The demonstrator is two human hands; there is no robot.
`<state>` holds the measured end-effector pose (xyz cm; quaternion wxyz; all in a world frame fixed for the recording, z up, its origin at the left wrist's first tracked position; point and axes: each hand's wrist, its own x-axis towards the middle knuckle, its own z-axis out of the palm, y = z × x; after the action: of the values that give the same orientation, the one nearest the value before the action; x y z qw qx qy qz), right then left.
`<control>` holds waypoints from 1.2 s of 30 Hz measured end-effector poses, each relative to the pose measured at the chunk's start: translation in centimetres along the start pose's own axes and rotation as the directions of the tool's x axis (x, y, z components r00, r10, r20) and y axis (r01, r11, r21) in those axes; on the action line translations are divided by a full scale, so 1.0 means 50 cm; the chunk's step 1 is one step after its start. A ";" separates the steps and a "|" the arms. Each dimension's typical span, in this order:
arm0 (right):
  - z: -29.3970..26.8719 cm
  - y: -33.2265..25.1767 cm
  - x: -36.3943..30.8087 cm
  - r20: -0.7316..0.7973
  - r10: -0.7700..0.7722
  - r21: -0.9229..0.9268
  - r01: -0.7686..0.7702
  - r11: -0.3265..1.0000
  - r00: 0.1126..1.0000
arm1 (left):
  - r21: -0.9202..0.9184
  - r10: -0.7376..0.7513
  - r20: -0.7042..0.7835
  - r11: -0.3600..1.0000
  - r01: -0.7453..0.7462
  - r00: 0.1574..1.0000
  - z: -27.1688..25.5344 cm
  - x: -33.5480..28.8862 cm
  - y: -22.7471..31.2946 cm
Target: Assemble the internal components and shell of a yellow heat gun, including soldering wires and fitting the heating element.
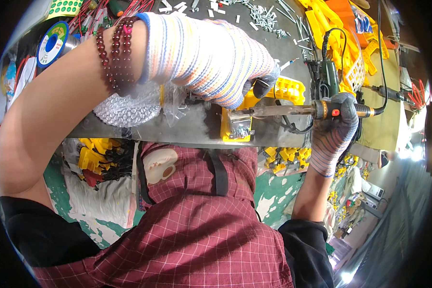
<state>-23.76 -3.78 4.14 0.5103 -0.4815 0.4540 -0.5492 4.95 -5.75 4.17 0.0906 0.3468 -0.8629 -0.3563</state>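
Observation:
My right hand (338,129), in a striped glove with grey fingertips, is closed around the dark handle of a soldering iron (283,111). The iron lies level, its tip pointing left over an L-shaped yellow plastic housing (225,129). Bare metal parts (240,129) sit in the housing's near end at the bench edge. Just above the housing's corner, my left hand (206,60) reaches across with thumb and fingers pinched together. A thin, shiny edge shows at those fingertips, but what it is cannot be made out. A black cable (293,127) runs beside the housing.
A blue-flanged solder spool (52,44) and bubble wrap (127,108) are at left. Screws (266,19) are scattered at the back of the dark bench (168,134). Yellow plastic parts (321,24) pile up at right, beside a dark corded tool (329,74). The iron's cord (385,62) rises at right.

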 end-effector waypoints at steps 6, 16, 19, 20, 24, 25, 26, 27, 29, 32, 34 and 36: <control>0.014 0.000 0.000 -0.048 -0.003 0.004 0.003 1.000 0.999 | 0.037 0.004 -0.026 0.999 -0.003 1.000 0.000 0.002 0.009; 0.015 -0.003 0.006 -0.044 0.048 -0.002 -0.048 0.999 0.998 | 0.132 -0.013 -0.076 0.991 0.023 0.997 0.004 -0.012 0.020; 0.034 -0.001 0.000 -0.112 0.037 -0.001 -0.037 0.999 0.993 | 0.146 0.013 -0.093 0.989 0.001 0.996 0.008 -0.016 0.015; 0.036 -0.001 -0.002 -0.139 0.063 0.001 -0.063 0.998 0.988 | 0.150 0.028 -0.101 0.989 -0.013 0.994 0.011 -0.016 0.013; 0.003 0.007 0.006 -0.136 0.016 -0.012 -0.018 1.000 0.991 | 0.155 0.052 -0.090 0.987 -0.038 0.995 0.019 0.000 0.004; -0.003 0.006 0.010 -0.091 0.039 -0.002 -0.040 0.999 0.995 | 0.138 0.058 -0.094 0.989 -0.045 0.994 0.022 -0.007 0.006; -0.002 0.005 0.013 -0.047 0.062 0.007 -0.062 0.998 0.997 | 0.120 0.066 -0.097 0.991 -0.054 0.993 0.023 -0.013 0.007; 0.005 0.003 0.011 -0.036 0.064 0.010 -0.063 0.998 0.997 | 0.122 0.056 -0.102 0.992 -0.044 0.993 0.023 -0.021 0.008; 0.021 -0.003 0.005 -0.024 0.060 0.043 -0.059 0.997 0.998 | 0.202 0.120 -0.148 0.975 -0.089 0.982 0.023 -0.024 0.007; 0.017 0.003 0.006 -0.110 0.087 -0.001 -0.088 0.996 0.990 | 0.239 0.144 -0.200 0.966 -0.094 0.969 0.031 -0.025 0.004; 0.018 0.004 0.005 -0.095 0.062 0.010 -0.062 0.998 0.994 | 0.235 0.141 -0.193 0.967 -0.094 0.971 0.031 -0.023 0.002; 0.013 0.005 0.005 -0.083 0.037 0.020 -0.035 0.999 0.996 | 0.232 0.141 -0.184 0.968 -0.096 0.973 0.028 -0.020 0.003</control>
<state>-23.08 -4.07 3.99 0.5055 -0.4451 0.4782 -0.5636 5.05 -4.23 3.34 0.1585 0.3362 -0.9030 -0.2154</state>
